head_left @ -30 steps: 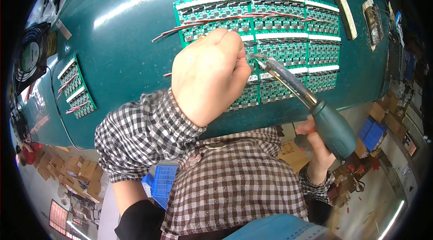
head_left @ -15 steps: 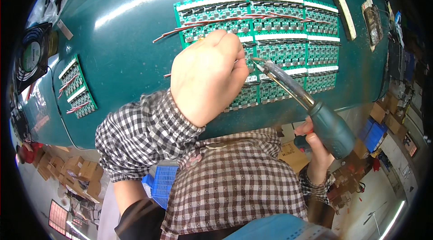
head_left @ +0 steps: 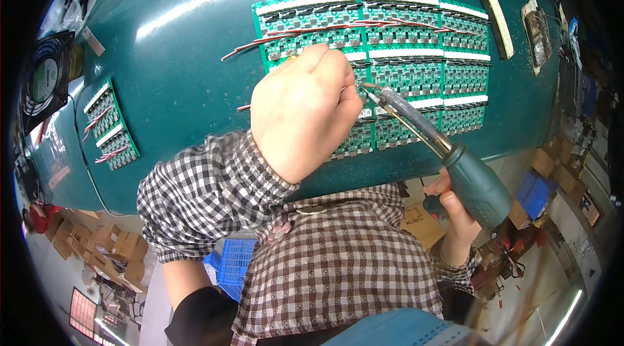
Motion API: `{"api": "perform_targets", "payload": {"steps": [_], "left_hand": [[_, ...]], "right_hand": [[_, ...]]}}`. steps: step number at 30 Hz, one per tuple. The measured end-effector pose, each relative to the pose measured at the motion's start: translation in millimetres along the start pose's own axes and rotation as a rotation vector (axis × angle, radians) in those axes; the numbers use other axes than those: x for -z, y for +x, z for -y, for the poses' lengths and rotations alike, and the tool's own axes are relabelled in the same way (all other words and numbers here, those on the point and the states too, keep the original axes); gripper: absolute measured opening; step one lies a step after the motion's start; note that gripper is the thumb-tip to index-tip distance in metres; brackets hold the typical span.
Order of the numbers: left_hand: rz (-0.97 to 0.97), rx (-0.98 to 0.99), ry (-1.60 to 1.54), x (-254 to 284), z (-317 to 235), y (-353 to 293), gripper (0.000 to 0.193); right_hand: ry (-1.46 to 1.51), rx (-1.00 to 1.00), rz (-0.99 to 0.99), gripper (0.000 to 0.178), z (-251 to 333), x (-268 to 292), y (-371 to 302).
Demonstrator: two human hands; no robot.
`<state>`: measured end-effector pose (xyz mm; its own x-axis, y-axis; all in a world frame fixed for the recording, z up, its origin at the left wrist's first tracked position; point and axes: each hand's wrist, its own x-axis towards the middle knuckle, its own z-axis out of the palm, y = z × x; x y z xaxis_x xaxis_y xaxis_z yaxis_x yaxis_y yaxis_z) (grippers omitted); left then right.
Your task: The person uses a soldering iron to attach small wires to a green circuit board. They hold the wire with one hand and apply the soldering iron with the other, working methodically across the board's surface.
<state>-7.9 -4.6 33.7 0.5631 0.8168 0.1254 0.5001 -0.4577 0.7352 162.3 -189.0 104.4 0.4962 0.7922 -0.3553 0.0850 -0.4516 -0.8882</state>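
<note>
Nothing much moves since before: left hand [head_left: 304, 115] stays fisted on the green circuit board sheet [head_left: 416, 73], fingers curled tight. Right hand [head_left: 455, 213] fingers wrap the green-handled soldering iron [head_left: 448, 157], tip touching the board on the teal surface [head_left: 169, 53].

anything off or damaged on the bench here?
Nothing stands out. The circuit board panels lie flat in neat rows on the green table. The left hand rests on them, and the right hand holds the soldering iron tip at a board.

The circuit board panel [head_left: 416, 66] lies right of the small boards [head_left: 110, 125], apparently flat on the table [head_left: 175, 53].
</note>
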Motion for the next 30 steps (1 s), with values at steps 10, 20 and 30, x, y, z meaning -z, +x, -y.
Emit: {"api": "perform_targets", "payload": {"steps": [10,20,30], "left_hand": [[0.006,0.013,0.002,-0.1,-0.9,-0.6,0.014],[0.0,0.011,0.005,-1.0,-0.7,-0.9,0.015],[-0.011,0.0,-0.006,-0.8,-0.2,-1.1,0.016]], "right_hand": [[-0.065,0.001,0.034,0.053,2.3,0.7,1.9],[-0.039,0.019,-0.008,0.054,1.0,-2.0,0.5],[-0.025,-0.004,0.01,0.052,1.9,-1.9,0.7]]}}
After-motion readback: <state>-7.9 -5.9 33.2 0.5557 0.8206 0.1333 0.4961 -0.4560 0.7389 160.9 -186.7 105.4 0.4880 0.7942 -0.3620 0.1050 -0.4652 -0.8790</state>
